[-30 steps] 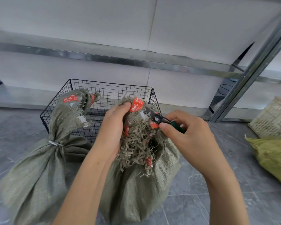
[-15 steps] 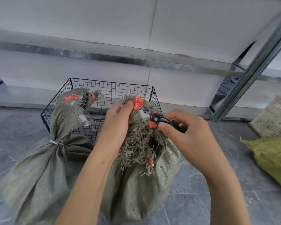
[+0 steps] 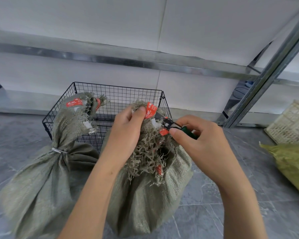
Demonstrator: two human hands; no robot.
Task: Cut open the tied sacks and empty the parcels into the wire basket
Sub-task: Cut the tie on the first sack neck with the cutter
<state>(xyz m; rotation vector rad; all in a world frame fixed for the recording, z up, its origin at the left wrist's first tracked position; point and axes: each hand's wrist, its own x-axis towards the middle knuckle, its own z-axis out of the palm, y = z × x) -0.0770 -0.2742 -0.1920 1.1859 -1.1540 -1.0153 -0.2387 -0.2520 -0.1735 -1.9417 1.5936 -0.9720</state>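
Note:
Two grey-green woven sacks stand on the floor in front of a black wire basket (image 3: 118, 94). The left sack (image 3: 47, 173) is tied at its neck with a white zip tie (image 3: 59, 150). My left hand (image 3: 126, 133) grips the frayed top of the middle sack (image 3: 145, 195), thumb on a red label (image 3: 150, 110). My right hand (image 3: 202, 144) holds cutting pliers (image 3: 173, 125) with green handles, their jaws at the sack's neck beside a white tie. The basket's inside is largely hidden by the sacks.
A yellow-green sack (image 3: 292, 163) lies on the floor at the right, with a cream plastic crate (image 3: 290, 125) behind it. A metal shelf upright (image 3: 266, 73) slants up at the right. Grey stone floor tiles surround the sacks.
My left hand shifted its grip slightly higher on the sack's top. The pliers stay at the neck, nearly in the same place.

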